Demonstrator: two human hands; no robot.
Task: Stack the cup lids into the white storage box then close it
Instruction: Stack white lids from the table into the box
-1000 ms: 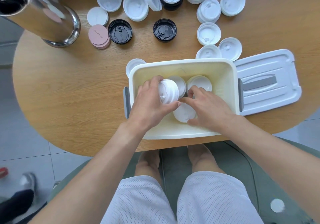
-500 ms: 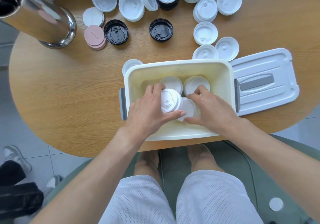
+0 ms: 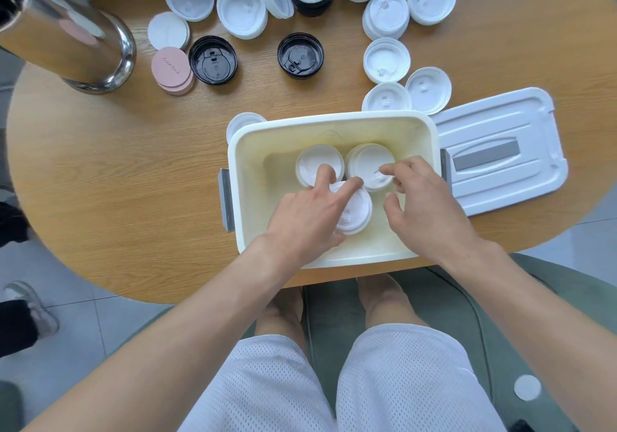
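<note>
The white storage box (image 3: 334, 120) stands open at the table's near edge. Inside are three low stacks of white cup lids: back left (image 3: 312, 163), back right (image 3: 365, 161) and front (image 3: 359, 213). My left hand (image 3: 305, 223) lies over the front stack, fingers across its top and thumb hidden at its near side, holding it flat on the box floor. My right hand (image 3: 425, 213) hovers in the box's right half with fingers apart, its fingertips touching the back right stack. The box's white cover (image 3: 500, 121) lies flat on the table to the right.
Several loose white lids (image 3: 385, 59) and stacks lie across the back of the table, with two black lids (image 3: 300, 55) and pink discs (image 3: 170, 69). A steel cylinder (image 3: 66, 41) stands back left. One white lid (image 3: 242, 121) sits behind the box's left corner.
My left hand brought its tilted lid stack down onto the front stack, now flat. My right hand let go of the front lids and moved back toward the back right stack.
</note>
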